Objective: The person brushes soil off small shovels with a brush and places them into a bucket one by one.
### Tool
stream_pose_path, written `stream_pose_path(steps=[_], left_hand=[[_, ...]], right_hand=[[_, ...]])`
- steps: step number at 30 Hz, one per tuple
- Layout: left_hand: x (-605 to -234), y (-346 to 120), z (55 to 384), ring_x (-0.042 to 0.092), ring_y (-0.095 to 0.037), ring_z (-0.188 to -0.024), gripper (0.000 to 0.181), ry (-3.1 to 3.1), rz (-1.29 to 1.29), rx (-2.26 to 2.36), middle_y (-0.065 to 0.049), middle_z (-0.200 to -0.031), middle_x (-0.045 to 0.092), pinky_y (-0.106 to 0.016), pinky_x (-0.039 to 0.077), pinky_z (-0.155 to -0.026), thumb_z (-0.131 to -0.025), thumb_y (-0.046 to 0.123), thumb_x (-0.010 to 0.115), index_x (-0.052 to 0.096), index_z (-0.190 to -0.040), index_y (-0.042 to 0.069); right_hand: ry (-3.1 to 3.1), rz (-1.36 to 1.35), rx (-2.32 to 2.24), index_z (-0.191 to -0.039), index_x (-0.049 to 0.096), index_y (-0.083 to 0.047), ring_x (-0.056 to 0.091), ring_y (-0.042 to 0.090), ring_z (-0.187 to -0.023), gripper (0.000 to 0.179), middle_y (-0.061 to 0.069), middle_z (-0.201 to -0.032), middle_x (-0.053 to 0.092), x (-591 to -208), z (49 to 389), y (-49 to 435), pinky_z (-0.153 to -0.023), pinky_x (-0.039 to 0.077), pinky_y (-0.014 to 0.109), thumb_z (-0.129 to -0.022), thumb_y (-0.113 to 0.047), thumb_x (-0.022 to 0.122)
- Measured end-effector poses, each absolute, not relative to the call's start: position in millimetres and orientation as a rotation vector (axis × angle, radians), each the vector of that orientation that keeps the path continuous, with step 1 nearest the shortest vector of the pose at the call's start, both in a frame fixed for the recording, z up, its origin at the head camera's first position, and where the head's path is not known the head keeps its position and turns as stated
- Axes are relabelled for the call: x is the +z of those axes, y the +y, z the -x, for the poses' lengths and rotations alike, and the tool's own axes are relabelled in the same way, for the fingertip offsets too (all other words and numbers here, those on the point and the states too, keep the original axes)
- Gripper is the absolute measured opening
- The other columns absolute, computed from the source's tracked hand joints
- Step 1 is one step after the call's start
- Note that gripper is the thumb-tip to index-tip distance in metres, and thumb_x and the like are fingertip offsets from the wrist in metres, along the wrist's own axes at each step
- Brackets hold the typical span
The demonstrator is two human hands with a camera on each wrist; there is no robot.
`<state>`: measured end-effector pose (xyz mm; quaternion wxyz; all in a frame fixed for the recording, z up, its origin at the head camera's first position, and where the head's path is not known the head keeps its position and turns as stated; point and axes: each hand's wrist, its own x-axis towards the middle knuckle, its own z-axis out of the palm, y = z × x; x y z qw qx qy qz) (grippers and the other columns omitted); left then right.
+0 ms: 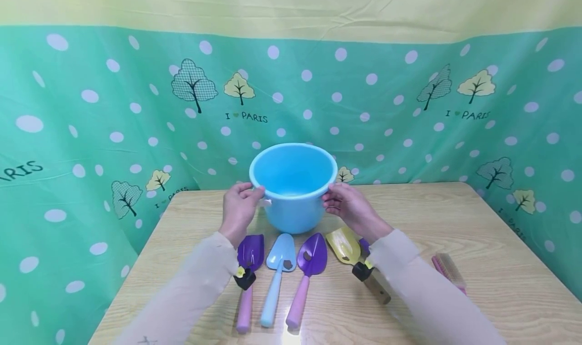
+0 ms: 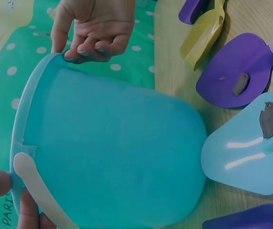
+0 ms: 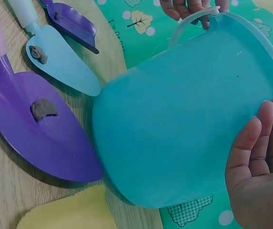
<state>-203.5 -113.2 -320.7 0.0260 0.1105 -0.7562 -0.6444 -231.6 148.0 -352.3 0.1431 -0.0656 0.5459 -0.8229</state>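
A light blue bucket (image 1: 295,214) stands upright towards the back of the wooden table. My left hand (image 1: 238,208) pinches its rim on the left, thumb above and fingers below, beside the white bail handle (image 2: 43,193). On the right side of the rim, my right hand (image 1: 353,211) holds on with thumb and curled fingers. In front of the bucket lie a purple scoop (image 1: 256,249), a light blue trowel (image 1: 280,256), a purple trowel (image 1: 318,256) and a yellow scoop (image 1: 342,244). Dark grey lumps sit on the blue and purple trowel blades.
At the right lies a pink brush (image 1: 447,270) with pale bristles. Another purple piece (image 1: 365,245) is partly hidden by the right wrist. A green dotted curtain (image 1: 386,107) hangs behind and beside the table (image 1: 454,218).
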Motion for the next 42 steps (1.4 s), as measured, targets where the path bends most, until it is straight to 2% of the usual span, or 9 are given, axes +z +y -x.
stream_pose_path(steps=[28,42], left_hand=[[-323,-88,206,0.056,-0.025,-0.112,0.060,-2.302,-0.332,-2.042,-0.010,-0.100,0.068,-0.047,0.034,-0.105,-0.090,0.030,0.066,0.040,-0.137,0.006],[-322,-85,204,0.055,-0.025,-0.113,0.061,-2.303,-0.315,-2.027,-0.010,-0.102,0.067,-0.046,0.034,-0.105,-0.089,0.031,0.068,0.040,-0.137,0.006]], right_hand=[[1.592,0.173,-2.411,-0.091,0.061,-0.011,0.060,0.017,-0.076,0.016,0.004,-0.081,0.065,-354,229,172,-0.074,0.051,0.029,-0.099,-0.020,0.051],[1.609,0.178,-2.419,-0.093,0.061,-0.010,0.061,0.018,-0.076,0.016,0.004,-0.081,0.065,-354,230,176,-0.072,0.051,0.029,-0.099,-0.021,0.051]])
